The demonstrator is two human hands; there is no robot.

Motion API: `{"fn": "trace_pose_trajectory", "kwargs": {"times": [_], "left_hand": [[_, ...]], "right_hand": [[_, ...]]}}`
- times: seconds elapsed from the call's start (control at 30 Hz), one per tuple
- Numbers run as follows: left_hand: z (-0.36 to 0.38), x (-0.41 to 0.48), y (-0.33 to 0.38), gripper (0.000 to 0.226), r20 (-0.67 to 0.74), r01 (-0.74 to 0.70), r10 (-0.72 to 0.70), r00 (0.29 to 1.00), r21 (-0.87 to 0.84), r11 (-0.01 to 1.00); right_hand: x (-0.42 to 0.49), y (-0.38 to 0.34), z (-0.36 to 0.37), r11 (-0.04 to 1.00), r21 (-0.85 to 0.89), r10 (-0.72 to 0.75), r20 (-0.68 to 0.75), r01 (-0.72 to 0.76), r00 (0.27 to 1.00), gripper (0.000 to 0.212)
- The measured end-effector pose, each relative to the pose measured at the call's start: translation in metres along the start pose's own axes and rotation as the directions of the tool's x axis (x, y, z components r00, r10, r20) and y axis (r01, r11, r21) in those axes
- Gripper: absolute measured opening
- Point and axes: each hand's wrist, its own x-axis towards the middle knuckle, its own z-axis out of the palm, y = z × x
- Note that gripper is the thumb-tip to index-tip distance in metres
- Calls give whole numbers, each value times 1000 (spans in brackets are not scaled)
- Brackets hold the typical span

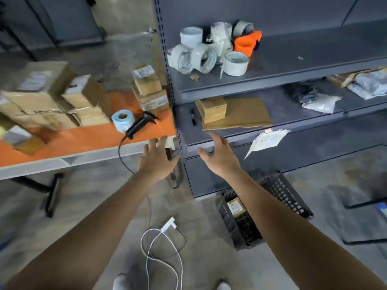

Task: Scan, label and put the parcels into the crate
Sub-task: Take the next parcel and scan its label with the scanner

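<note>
One parcel [236,207] in black crate [289,197]; left hand [157,160], right hand [219,158] empty, fingers outspread.

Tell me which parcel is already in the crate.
The small brown parcel lying inside the black crate on the floor; all the others sit up on the orange table or the grey shelf.

Parcel [236,207], seemingly, in crate [290,195]; scanner [139,124] on table [83,141]
</note>
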Motion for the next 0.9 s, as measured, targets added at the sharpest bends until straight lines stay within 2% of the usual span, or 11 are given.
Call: {"fn": "trace_pose_trajectory", "kwargs": {"times": [0.23,0.37,0.5,0.7,0.9], "left_hand": [[-76,26,-145,74,-79,42,-38,996,52,998],[-122,51,-231,75,-85,9,-7,996,27,1000],[-158,69,-298,74,-28,-25,26,999,18,1000],[-185,97,-350,69,57,-71,75,996,-65,995],[-190,141,-376,67,110,-88,100,989,-115,990]], "right_hand": [[32,-126,115,991,-73,-109,18,110,994,69],[52,-201,188,996,-56,-71,-15,70,997,65],[67,-258,234,999,-46,-14,-49,12,999,58],[89,-296,268,991,-90,100,-46,-104,994,57],[138,-316,296,987,-100,121,-58,-127,991,59]]}}
